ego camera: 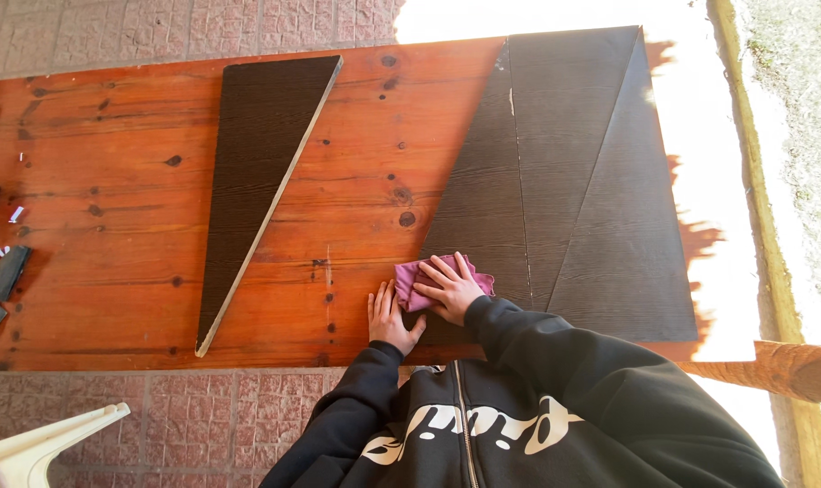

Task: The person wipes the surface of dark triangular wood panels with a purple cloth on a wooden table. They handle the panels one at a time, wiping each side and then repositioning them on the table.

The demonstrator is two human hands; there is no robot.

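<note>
While right hand (451,289) hides cloth (409,282), corner perhaps covered

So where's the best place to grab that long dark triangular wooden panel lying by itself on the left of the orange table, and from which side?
The long dark triangular wooden panel lies flat, so there is probably nothing to pinch from above. Its narrow tip sits near the front edge of the orange wooden table, closest to the left hand. Likely best: come from the front, lift that tip by its pale edge, then slide a hand under the wider part.
</note>
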